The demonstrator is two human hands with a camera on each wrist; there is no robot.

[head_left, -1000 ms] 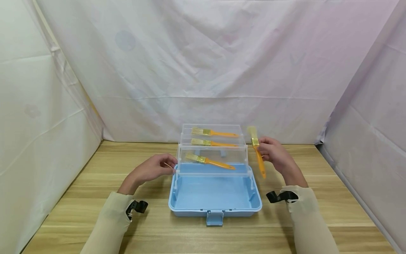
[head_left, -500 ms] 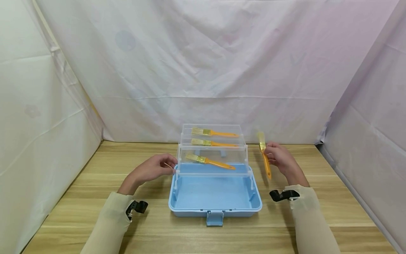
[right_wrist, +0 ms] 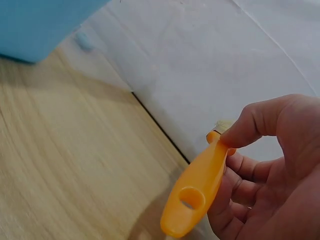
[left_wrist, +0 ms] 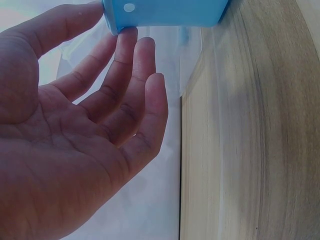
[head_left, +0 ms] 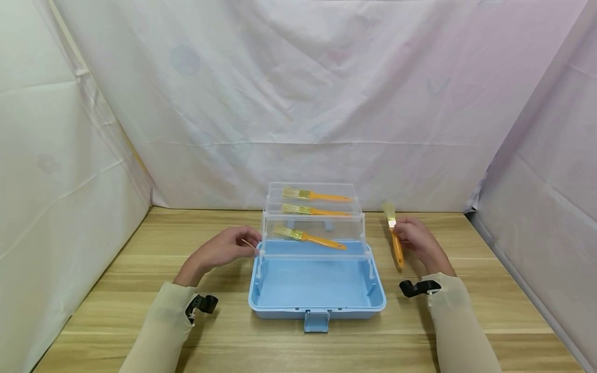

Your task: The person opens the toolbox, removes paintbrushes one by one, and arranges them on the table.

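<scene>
Head view: a pale wooden table (head_left: 140, 290) with long grain stripes sits inside a tent of creased white cloth (head_left: 298, 93) that hangs behind and on both sides. At the table's middle stands a blue toolbox (head_left: 317, 290), opened out, with clear stepped trays (head_left: 312, 228) rising toward the back; three orange-handled brushes (head_left: 310, 237) lie in the trays, one per level. The left hand (head_left: 224, 248) rests with relaxed fingers at the left end of the lowest tray, touching it. The right hand (head_left: 417, 241), just right of the toolbox, grips a fourth paintbrush (head_left: 395, 241) by its orange handle, bristles pointing away, low over the table.

Left wrist view: the left hand (left_wrist: 85, 135) shows an open palm, fingers nearly straight, fingertips (left_wrist: 127, 37) against the toolbox's blue corner (left_wrist: 165, 12). Wood grain fills the right side and white cloth lies behind.

Right wrist view: the right hand (right_wrist: 270, 170) has its fingers curled round the paintbrush (right_wrist: 197, 192), whose handle end has a hole. Below is the table, beyond it the cloth wall, and a blue toolbox edge at top left.
</scene>
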